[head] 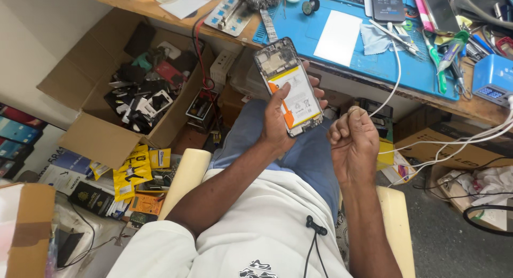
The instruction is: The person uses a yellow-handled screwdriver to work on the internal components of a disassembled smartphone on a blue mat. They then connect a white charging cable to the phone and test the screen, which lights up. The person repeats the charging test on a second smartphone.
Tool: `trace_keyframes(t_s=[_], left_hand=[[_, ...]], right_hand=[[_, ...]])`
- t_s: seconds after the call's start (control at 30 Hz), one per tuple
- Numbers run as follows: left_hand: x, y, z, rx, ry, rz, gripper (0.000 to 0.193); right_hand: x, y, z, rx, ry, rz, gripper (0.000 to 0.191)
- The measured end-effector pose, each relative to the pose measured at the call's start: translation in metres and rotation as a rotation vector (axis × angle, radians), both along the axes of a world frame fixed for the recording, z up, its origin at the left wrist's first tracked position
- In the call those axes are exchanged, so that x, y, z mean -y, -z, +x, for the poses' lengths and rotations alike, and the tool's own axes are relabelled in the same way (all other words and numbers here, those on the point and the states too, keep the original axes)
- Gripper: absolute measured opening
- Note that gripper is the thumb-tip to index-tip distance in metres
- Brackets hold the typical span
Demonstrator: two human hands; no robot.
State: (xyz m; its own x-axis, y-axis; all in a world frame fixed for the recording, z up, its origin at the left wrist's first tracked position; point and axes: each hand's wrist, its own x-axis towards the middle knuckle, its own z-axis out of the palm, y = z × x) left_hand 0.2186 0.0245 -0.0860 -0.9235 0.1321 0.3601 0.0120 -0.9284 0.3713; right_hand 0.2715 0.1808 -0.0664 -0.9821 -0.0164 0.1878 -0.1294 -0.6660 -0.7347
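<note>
My left hand grips the opened phone at frame centre; my right hand is fisted, its grip empty, beside it.

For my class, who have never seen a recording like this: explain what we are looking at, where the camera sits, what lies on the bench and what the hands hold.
This is one picture from a camera worn on a seated person's head, looking down at their lap. The left hand holds an opened phone, back cover off, thumb resting on its white battery. The right hand is closed in a fist around a white cable. Ahead is a wooden bench with a blue work mat carrying tools and a white sheet. On the left, a cardboard box holds spare parts.
</note>
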Motion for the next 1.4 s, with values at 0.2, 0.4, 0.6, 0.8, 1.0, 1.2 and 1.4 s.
trace_keyframes(t_s=[0.2, 0.4, 0.6, 0.8, 1.0, 1.2, 1.4], left_hand=[[0.001, -0.003, 0.003, -0.007, -0.105, -0.043, 0.061], [-0.002, -0.002, 0.003, 0.018, -0.23, -0.112, 0.061], [0.005, 0.004, -0.01, 0.094, -0.195, 0.03, 0.061], [0.002, 0.003, -0.004, -0.099, 0.023, 0.122, 0.071], [-0.011, 0.004, 0.015, -0.165, 0.125, -0.011, 0.082], [-0.019, 0.024, 0.019, -0.023, 0.127, -0.135, 0.077], [-0.026, 0.041, 0.017, -0.023, 0.115, -0.221, 0.079]], right_hand=[[0.01, 0.005, 0.002, -0.006, -0.014, -0.043, 0.013], [0.017, 0.009, 0.004, 0.012, -0.015, -0.049, 0.013], [0.002, -0.005, 0.009, -0.068, -0.029, -0.073, 0.012], [-0.019, -0.044, 0.012, -0.38, 0.747, 1.534, 0.03], [-0.002, -0.063, 0.015, -0.49, 0.672, 1.33, 0.025], [0.018, -0.065, 0.007, -0.66, 0.711, 1.42, 0.019], [0.02, -0.064, 0.007, -0.604, 0.711, 1.433, 0.019]])
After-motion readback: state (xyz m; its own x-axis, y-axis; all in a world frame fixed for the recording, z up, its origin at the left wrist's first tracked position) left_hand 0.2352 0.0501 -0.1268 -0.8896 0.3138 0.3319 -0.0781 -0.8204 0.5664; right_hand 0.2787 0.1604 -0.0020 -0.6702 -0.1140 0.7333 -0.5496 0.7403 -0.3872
